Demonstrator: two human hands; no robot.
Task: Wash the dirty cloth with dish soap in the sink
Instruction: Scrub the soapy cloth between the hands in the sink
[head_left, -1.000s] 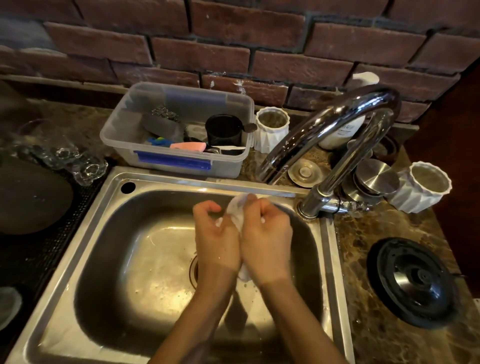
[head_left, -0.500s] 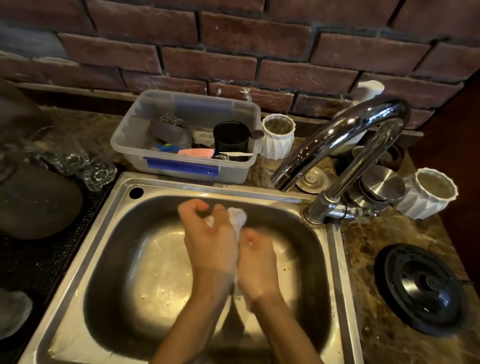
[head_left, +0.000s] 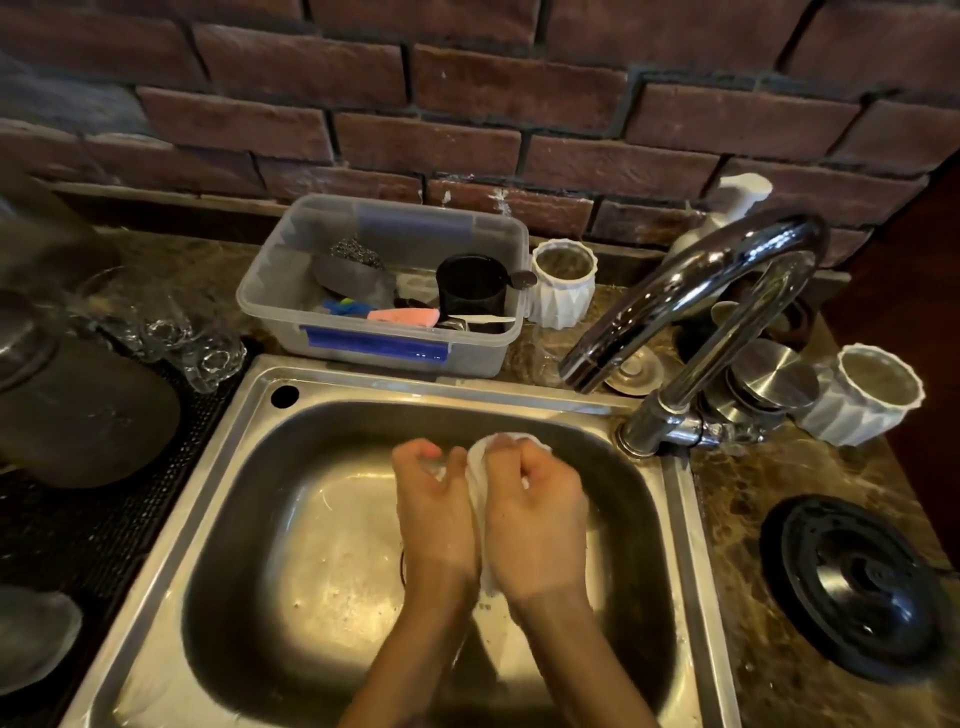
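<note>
A white cloth (head_left: 477, 470) is gripped by the curled fingers of both the left hand (head_left: 436, 512) and right hand (head_left: 537, 519), above the steel sink (head_left: 208, 467) at centre frame. A marbled counter (head_left: 737, 509) is seen at right, a brick wall (head_left: 467, 140) across the top.

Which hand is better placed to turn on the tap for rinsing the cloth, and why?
Probably the right. The right hand grips the cloth beside the left hand, but lies nearer the tap base at the right rear corner of the sink; the left would have to cross over.
</note>
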